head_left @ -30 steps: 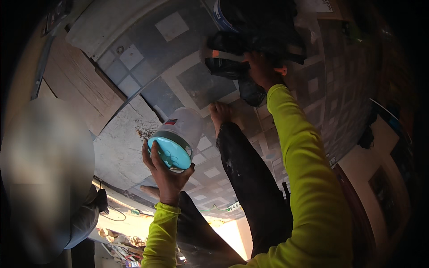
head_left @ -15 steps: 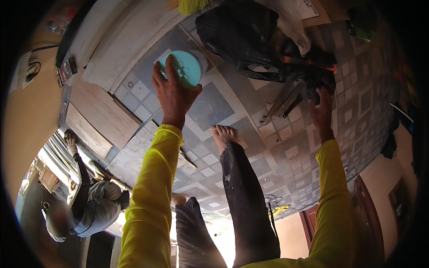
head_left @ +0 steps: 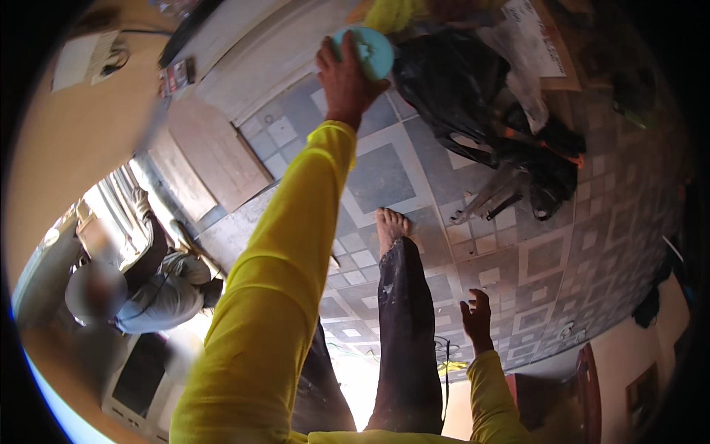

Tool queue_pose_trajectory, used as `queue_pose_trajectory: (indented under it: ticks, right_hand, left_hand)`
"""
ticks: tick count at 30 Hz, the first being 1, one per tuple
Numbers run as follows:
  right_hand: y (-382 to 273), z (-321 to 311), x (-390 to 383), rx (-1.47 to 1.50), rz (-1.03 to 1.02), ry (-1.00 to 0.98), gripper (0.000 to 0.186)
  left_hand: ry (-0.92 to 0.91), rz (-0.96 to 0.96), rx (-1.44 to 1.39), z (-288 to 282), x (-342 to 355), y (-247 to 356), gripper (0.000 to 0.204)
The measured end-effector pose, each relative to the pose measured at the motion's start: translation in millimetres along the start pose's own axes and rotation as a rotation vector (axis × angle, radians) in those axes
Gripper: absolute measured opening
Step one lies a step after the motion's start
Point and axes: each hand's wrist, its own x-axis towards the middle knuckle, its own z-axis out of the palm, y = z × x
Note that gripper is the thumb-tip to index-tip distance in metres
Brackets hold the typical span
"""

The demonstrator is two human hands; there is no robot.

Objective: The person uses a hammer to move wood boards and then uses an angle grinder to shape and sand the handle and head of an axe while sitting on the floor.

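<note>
Turquoise lid: the round, plastic-looking turquoise lid [head_left: 370, 53] is sitting under the left grip at the top centre of the view, facing up and showing a raised pattern; whatever it may be covering is staying mostly hidden.
Handling: it is probably behaving as light and fairly stiff, though its smooth face is likely offering little bite to dusty or damp skin; any weight underneath is impossible to judge.
Where to hold: the edge is looking like the surest place, with thumb and fingers bracing opposite sides; pressing on the middle alone would be risking a slip or a bent lid.
Left grip: the left grip [head_left: 347, 87] is pinching the lid, its fingers lying over the face and its thumb bracing the near edge.
Right grip: the right grip [head_left: 477, 320] is hanging well apart from the lid, fingers spread and loosely curling, with nothing visible in it.
Beside the lid: yellow-green bristles [head_left: 390, 12] are showing just beyond it, a long pale slab [head_left: 248, 66] is running to its left, and a black plastic bag [head_left: 452, 72] is lying near its right.
Tiled floor: on the tiled floor [head_left: 381, 177], long tools [head_left: 477, 198] are lying by the bag, and a bare foot [head_left: 392, 226] is resting nearer the wearer.
Lower left: a co-worker [head_left: 159, 300] is crouching near wooden boards [head_left: 214, 159].
</note>
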Motion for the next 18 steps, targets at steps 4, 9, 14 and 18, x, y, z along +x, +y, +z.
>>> queue_pose_trajectory:
  ticks: [4,9,14,18]
  right_hand:
    - [-17,9,-50,0.066,0.054,-0.130,0.046]
    - [-36,-14,-101,0.024,0.007,-0.123,0.042]
    - [-13,-46,-158,-0.234,-0.027,-0.133,0.037]
    - [-46,-68,-200,-0.428,-0.149,-0.247,0.033]
  left_hand:
    - [-0.242,-0.237,0.129,-24,-19,25,0.135]
    - [-0.161,-0.259,0.017,-105,-75,23,0.124]
    - [-0.202,-0.265,-0.277,-209,-239,36,0.104]
    - [-0.181,-0.709,-0.319,-301,-439,-16,0.092]
